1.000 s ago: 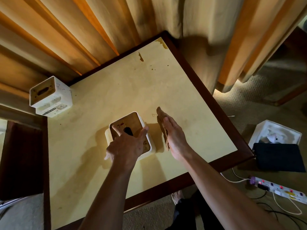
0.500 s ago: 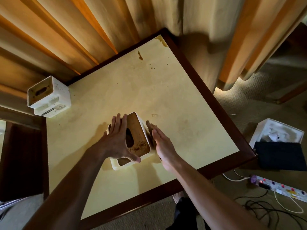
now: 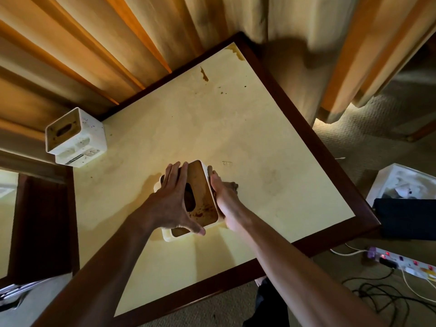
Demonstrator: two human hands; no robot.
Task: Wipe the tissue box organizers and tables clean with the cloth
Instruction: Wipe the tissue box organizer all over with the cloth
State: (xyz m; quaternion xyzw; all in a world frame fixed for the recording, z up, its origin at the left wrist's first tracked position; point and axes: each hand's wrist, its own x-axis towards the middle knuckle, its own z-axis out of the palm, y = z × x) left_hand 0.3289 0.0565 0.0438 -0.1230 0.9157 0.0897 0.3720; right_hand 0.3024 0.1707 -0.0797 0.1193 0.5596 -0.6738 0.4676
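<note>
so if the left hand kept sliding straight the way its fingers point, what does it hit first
Nothing close, as far as this view shows. The left hand lies flat on the tissue box organizer, fingers pointing up the table. Past the box's far edge lies bare tabletop, then probably the curtain; depth is unclear.

tan & orange pleated curtains (image 3: 118,43) hang along the far side, daylight glowing thru the folds. beige carpet (image 3: 368,128) on the floor at right, w/ a white bin (image 3: 387,178), a dark flat item (image 3: 408,218) against it & a lit power strip (image 3: 405,263) w/ tangled cables (image 3: 377,296).
</note>
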